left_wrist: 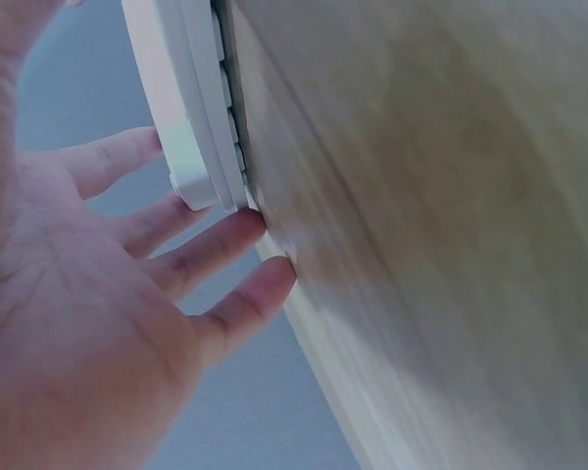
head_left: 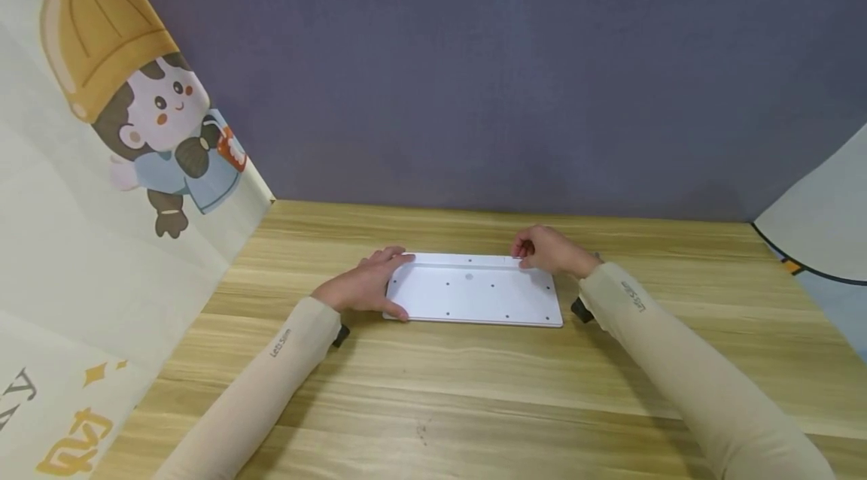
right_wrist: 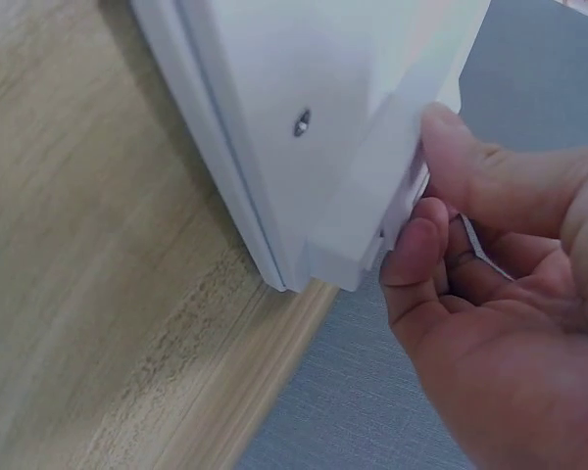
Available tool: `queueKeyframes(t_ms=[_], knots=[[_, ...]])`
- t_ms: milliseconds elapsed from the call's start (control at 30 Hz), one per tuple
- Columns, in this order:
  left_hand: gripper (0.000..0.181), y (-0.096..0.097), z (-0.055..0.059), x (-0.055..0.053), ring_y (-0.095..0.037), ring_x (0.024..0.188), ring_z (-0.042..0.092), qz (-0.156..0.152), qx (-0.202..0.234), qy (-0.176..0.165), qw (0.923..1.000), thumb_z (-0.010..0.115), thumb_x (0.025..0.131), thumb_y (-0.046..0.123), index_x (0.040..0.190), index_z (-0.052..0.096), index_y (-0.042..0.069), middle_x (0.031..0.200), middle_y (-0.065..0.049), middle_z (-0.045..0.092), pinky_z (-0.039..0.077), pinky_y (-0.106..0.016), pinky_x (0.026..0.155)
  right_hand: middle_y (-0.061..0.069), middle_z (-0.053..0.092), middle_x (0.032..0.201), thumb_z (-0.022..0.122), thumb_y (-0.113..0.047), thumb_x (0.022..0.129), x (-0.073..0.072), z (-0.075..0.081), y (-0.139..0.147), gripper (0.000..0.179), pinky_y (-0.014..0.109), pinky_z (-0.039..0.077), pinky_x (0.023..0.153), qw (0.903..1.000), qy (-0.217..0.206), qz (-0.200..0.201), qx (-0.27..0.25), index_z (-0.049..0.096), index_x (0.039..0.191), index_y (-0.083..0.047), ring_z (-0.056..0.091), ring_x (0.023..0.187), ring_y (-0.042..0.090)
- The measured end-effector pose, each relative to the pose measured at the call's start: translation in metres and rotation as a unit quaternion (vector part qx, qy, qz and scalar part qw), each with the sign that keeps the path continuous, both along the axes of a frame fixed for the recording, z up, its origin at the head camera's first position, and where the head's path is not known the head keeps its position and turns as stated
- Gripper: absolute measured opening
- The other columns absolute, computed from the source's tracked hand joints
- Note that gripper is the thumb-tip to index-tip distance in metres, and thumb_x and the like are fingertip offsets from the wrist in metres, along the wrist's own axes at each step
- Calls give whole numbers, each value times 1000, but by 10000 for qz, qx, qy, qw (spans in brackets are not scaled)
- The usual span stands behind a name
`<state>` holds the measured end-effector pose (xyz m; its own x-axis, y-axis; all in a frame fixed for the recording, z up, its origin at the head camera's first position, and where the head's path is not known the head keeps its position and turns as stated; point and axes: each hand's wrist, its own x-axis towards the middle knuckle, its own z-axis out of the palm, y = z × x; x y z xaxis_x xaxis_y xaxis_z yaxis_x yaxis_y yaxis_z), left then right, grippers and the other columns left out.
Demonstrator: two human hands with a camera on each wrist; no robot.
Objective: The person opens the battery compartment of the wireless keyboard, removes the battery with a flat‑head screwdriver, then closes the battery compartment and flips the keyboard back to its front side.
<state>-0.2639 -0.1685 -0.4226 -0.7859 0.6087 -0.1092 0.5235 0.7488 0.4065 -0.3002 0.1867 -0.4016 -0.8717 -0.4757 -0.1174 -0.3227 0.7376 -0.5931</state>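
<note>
A white keyboard [head_left: 474,296] lies face down on the wooden table, its back dotted with small dark screws and a raised bar along the far edge. At its left end, my left hand [head_left: 369,284] rests with thumb and fingers spread; in the left wrist view, the fingertips touch the keyboard's end [left_wrist: 198,176], where a row of keys shows. My right hand [head_left: 550,250] is at the far edge, right of the middle. Up close, its curled fingers and thumb [right_wrist: 451,147] pinch the raised bar [right_wrist: 372,196]. A thin pale strip between those fingers is unclear.
The wooden table [head_left: 433,390] reaches back to a blue-grey panel [head_left: 474,74]. A cartoon-printed curtain [head_left: 68,202] borders the left side, and another light printed sheet [head_left: 826,209] hangs at the right. Dark wrist devices sit under both sleeves.
</note>
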Motion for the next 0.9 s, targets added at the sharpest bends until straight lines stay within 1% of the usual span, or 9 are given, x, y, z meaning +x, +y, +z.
queueKeyframes(t_ms=[167, 400, 600, 767, 900], knots=[[107, 1, 1, 1, -32, 134, 26, 25, 20, -3, 10000, 83, 63, 51, 148, 31, 11, 149, -13, 26, 22, -55, 106, 6, 59, 85, 70, 3, 82, 1, 0, 3, 12, 33, 47, 69, 9999, 85, 41, -113, 64, 91, -4, 54, 78, 20], [107, 3, 1, 1, -32, 135, 24, 29, 3, -69, 10000, 84, 63, 50, 148, 30, 12, 150, -13, 25, 23, -54, 106, 6, 61, 83, 66, 5, 84, 3, -1, 6, 9, 33, 47, 68, 9988, 426, 109, -195, 66, 88, -3, 55, 76, 19], [107, 4, 3, 3, -32, 136, 23, 119, -24, -131, 9998, 84, 63, 49, 149, 30, 13, 151, -12, 24, 22, -54, 107, 6, 62, 85, 66, 2, 85, 3, -2, 5, 9, 33, 48, 69, 9991, 376, 81, -190, 68, 92, -3, 56, 79, 19], [107, 3, 2, 3, -32, 136, 23, 120, -37, -126, 9998, 84, 64, 49, 149, 30, 12, 151, -13, 23, 22, -54, 107, 6, 63, 87, 66, 3, 85, 3, -3, 6, 10, 33, 48, 70, 9988, 409, 122, -241, 68, 93, -3, 56, 80, 19], [108, 2, 2, 2, -33, 135, 24, 105, -22, -83, 9999, 84, 63, 50, 148, 30, 12, 151, -13, 24, 23, -54, 106, 8, 63, 88, 64, 3, 87, 3, -3, 7, 10, 34, 47, 70, 9987, 384, 132, -304, 68, 93, -3, 55, 80, 20]])
